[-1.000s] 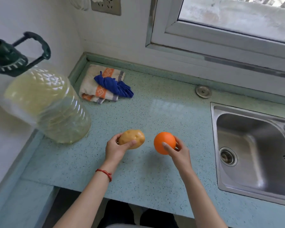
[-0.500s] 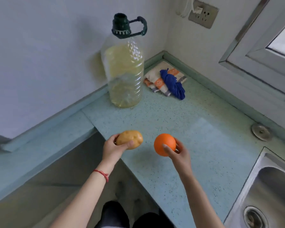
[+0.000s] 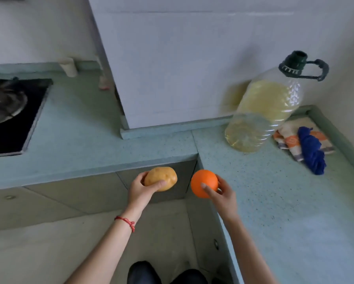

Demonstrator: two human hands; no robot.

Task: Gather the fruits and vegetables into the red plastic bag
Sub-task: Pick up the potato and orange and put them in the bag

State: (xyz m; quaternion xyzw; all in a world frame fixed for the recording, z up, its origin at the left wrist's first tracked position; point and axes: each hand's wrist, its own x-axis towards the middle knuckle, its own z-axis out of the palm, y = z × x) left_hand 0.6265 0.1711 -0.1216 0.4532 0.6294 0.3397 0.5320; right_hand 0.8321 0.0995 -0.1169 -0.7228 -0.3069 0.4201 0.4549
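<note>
My left hand [image 3: 139, 191] grips a tan potato [image 3: 161, 178], held in the air in front of the cabinet fronts below the counter corner. My right hand [image 3: 223, 194] grips an orange [image 3: 204, 183] just to the right of the potato, at the counter's edge. The two are about a hand's width apart. A red string bracelet sits on my left wrist. No red plastic bag is in view.
The pale green L-shaped countertop [image 3: 274, 191] runs left and right. A large oil bottle [image 3: 264, 111] and folded cloths [image 3: 303, 140] stand in the right corner. A black gas stove [image 3: 10, 113] is at the left, with a small cup [image 3: 69, 66] behind it.
The view has swung left: the sink and window are gone, the stove has appeared. Both hands keep their hold and now hover off the counter's corner.
</note>
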